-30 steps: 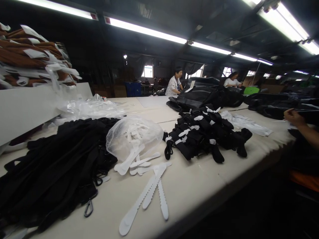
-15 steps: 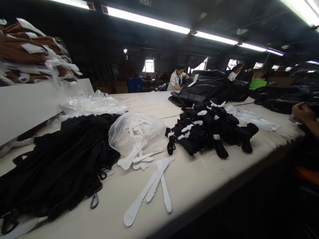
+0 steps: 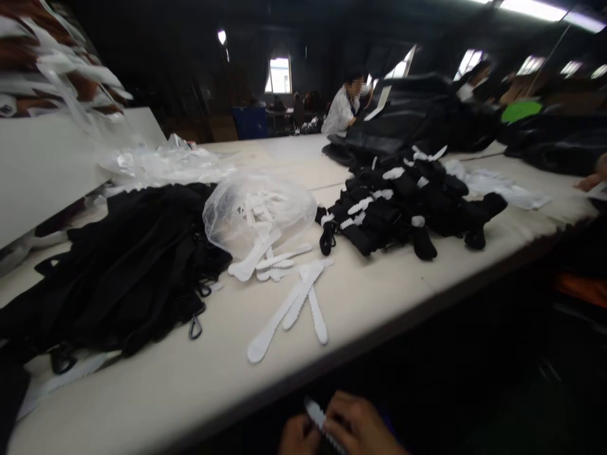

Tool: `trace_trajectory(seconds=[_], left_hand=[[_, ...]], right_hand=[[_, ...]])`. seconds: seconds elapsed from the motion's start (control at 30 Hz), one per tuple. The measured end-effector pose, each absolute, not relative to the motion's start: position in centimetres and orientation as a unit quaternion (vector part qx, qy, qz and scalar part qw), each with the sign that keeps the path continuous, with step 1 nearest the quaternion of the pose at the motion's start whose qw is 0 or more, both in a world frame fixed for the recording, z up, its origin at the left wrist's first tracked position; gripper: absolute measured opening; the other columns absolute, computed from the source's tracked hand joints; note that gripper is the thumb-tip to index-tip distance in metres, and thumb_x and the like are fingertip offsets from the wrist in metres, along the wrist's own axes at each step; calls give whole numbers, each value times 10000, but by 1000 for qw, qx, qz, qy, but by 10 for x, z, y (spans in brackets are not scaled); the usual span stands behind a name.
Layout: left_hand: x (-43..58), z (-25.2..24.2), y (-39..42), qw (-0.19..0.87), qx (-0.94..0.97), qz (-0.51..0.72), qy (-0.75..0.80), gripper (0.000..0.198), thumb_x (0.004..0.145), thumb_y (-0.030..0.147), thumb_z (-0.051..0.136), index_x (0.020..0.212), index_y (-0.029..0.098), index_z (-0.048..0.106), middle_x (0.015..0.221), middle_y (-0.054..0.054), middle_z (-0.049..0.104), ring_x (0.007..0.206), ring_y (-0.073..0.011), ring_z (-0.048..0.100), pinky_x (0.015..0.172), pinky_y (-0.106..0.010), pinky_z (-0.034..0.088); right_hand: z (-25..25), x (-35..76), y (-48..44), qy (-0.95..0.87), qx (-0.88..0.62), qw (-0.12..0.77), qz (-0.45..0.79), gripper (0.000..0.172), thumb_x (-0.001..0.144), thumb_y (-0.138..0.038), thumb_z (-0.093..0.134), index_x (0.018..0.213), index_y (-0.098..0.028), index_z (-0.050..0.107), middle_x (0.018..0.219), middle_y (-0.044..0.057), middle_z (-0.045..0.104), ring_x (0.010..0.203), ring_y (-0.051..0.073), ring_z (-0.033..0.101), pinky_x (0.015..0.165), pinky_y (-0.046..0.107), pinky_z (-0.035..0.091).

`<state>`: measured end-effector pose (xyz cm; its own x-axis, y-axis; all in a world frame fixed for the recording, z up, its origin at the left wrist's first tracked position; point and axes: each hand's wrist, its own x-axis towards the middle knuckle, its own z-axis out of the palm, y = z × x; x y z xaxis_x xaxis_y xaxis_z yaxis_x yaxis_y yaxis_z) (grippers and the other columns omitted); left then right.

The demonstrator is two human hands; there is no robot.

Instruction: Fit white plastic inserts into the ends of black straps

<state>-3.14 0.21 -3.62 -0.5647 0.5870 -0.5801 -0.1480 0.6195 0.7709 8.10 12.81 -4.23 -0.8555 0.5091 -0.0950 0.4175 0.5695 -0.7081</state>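
At the bottom edge, below the table's front edge, my left hand (image 3: pixel 294 436) and my right hand (image 3: pixel 363 426) are together on one white serrated plastic strip (image 3: pixel 317 418). More such white strips (image 3: pixel 289 303) lie loose on the cream table (image 3: pixel 389 297) and spill out of a clear plastic bag (image 3: pixel 258 212). A heap of loose black straps with metal clips (image 3: pixel 128 265) lies to the left. A pile of folded black straps with white strips on them (image 3: pixel 403 205) lies to the right.
A white shelf board (image 3: pixel 42 164) at the left carries stacked brown pieces. Crumpled clear plastic (image 3: pixel 161 164) lies behind the straps. Black bags (image 3: pixel 417 114) are piled at the back. Another person's hand (image 3: pixel 592 180) rests at the right edge; a person in white (image 3: pixel 344 104) works far back.
The view has tilted down. My two hands with a white strip have come into sight at the bottom. The other person's hand at the right has slid toward the frame edge.
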Motion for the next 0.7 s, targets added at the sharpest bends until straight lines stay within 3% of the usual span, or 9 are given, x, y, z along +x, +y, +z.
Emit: trace_trajectory(seconds=[0.13,0.27,0.37,0.53,0.7], left_hand=[[-13,-59,-14,418,132,451,778,132,941,218,560,951,123,652,952,-45,679,933,-194,636,889,-379,495],[-3,-72,-22,344,112,480,799,171,923,236,524,854,135,643,801,-30,650,770,-173,593,714,-280,427],[-2,-71,-19,300,119,504,801,220,894,290,522,752,148,613,685,-21,606,654,-169,550,617,-275,384],[-4,-72,-14,286,139,533,784,190,862,264,489,817,156,639,766,-53,681,713,-185,627,659,-268,452],[-3,-70,-14,266,157,519,797,184,869,236,480,828,161,643,776,-65,695,731,-192,645,677,-277,473]], right_hand=[[-40,88,113,-807,-213,-11,551,147,887,-296,604,848,-192,699,808,15,653,758,150,586,675,246,425],[-52,86,125,-746,-232,-73,619,216,837,-381,651,849,-168,687,610,-29,523,560,109,435,535,231,309],[-55,84,128,-712,-224,-84,660,320,836,-464,631,817,-147,670,616,-19,521,550,103,422,525,230,306],[-52,78,129,-677,-210,-83,701,382,750,-518,694,771,-138,667,677,4,568,616,118,474,571,235,353],[-54,76,127,-659,-236,-92,708,407,751,-541,682,743,-135,647,591,-21,515,542,95,433,512,221,299]])
